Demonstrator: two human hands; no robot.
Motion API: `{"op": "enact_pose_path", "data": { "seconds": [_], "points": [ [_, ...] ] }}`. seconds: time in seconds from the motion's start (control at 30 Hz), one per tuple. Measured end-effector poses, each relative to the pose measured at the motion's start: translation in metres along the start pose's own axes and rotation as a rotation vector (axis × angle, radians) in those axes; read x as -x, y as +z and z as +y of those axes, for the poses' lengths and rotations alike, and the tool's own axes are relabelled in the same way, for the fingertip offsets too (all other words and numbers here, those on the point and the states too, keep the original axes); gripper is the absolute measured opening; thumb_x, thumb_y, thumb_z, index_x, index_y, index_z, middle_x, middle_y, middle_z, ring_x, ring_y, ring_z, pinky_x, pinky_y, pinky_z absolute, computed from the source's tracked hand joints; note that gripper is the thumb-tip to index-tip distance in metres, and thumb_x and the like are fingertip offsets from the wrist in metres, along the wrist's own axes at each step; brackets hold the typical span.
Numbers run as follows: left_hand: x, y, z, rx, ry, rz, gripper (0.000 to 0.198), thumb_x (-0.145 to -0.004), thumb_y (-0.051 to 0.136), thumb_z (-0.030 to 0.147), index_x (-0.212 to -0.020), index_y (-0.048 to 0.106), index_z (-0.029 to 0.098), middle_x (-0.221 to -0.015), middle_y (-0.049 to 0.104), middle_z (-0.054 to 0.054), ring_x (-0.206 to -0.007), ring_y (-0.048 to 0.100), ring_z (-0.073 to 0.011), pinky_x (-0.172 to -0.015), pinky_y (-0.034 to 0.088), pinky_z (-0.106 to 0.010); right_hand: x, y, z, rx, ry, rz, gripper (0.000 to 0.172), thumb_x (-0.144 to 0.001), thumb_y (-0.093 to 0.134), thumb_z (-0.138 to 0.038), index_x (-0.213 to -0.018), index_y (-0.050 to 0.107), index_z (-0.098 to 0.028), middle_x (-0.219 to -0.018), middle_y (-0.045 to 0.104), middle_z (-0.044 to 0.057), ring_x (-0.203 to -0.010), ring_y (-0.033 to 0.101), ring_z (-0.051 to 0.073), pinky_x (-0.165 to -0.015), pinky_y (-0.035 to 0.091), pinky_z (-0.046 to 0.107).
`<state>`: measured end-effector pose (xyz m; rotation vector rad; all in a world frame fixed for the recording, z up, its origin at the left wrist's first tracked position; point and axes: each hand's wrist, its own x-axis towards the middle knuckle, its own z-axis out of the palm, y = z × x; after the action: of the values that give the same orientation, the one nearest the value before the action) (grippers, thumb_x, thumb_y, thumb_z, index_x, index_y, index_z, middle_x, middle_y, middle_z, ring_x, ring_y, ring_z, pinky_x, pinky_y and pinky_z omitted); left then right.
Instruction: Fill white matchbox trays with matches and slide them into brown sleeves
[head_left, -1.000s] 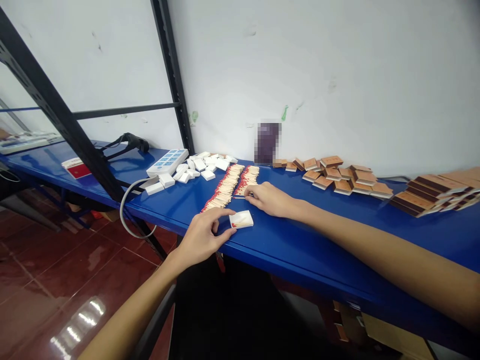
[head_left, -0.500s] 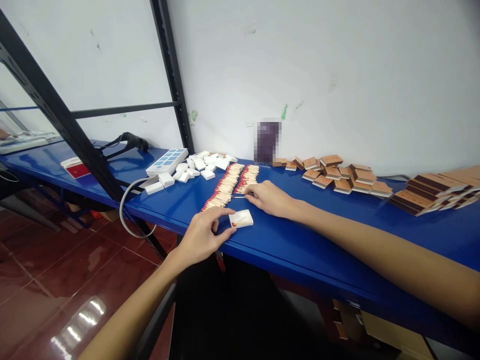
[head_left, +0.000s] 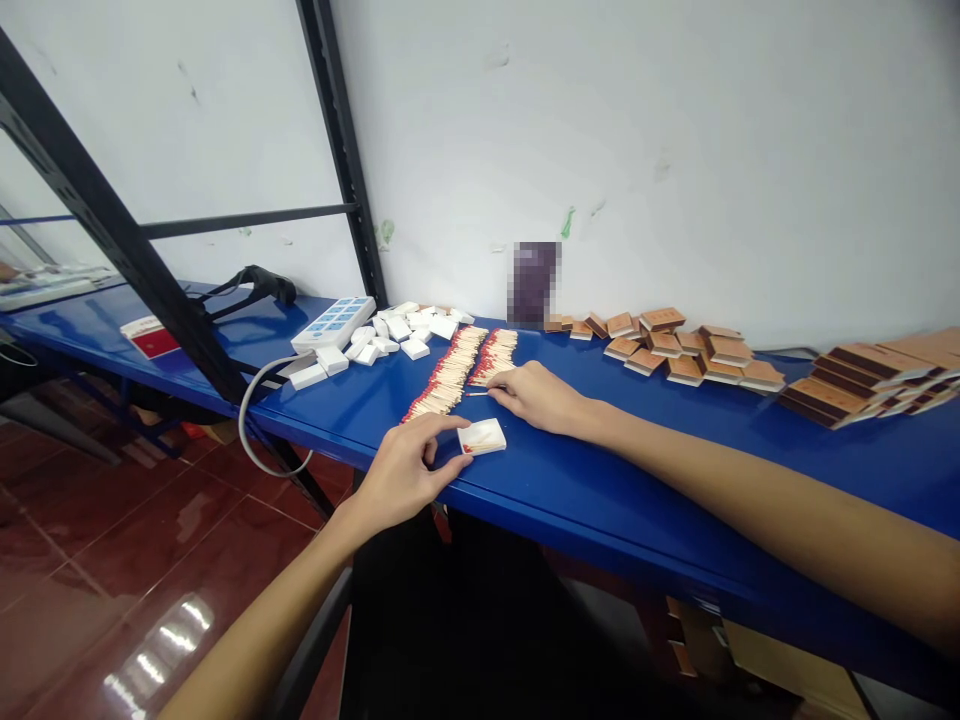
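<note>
On the blue table [head_left: 600, 480] my left hand [head_left: 409, 468] rests near the front edge, its thumb and fingers holding a small white matchbox tray [head_left: 482, 437] with a few red-tipped matches inside. My right hand [head_left: 536, 396] lies just behind it, fingers curled at the near end of two rows of red-tipped matches [head_left: 461, 370], pinching a single match [head_left: 478, 393] that points left.
White inner trays [head_left: 397, 335] lie heaped behind the matches, beside a white power strip [head_left: 335, 323] with a grey cable. Brown matchbox sleeves [head_left: 675, 345] and stacked flat ones [head_left: 870, 385] line the wall at right. A black shelf post [head_left: 345, 150] stands behind; a red-and-white box [head_left: 152, 335] lies far left.
Hardly anything differs. My right hand has shifted slightly at the matches' near end; my left hand stays on the white tray.
</note>
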<state>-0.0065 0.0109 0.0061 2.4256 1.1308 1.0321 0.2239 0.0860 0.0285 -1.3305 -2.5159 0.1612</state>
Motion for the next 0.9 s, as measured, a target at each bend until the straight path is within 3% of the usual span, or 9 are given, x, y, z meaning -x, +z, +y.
{"op": "enact_pose_path", "data": {
  "seconds": [0.4,0.9],
  "points": [
    [-0.0005,-0.0003,-0.0001,-0.013,-0.001,0.000,0.029,-0.085,0.071,0.028,-0.113,0.066,0.022,-0.074,0.060,0.003,-0.058,0.047,-0.0106,-0.059,0.039,-0.024,0.0008,0.0007,-0.0005,0.004,0.014,0.007,0.028,-0.094,0.054,-0.026,-0.114,0.072,-0.018,-0.097,0.075,0.010,-0.088,0.066,0.022,-0.077,0.044,0.030],
    [-0.0003,0.0001,-0.0007,0.000,0.003,0.000,0.029,-0.085,0.071,0.026,-0.114,0.066,0.022,-0.074,0.060,0.003,-0.058,0.047,-0.0104,-0.060,0.039,-0.024,0.0008,0.0015,0.0017,-0.088,0.043,0.042,0.020,-0.092,0.052,-0.019,-0.092,0.071,-0.017,-0.081,0.072,0.004,-0.072,0.061,0.015,-0.064,0.037,0.025]
  ]
}}
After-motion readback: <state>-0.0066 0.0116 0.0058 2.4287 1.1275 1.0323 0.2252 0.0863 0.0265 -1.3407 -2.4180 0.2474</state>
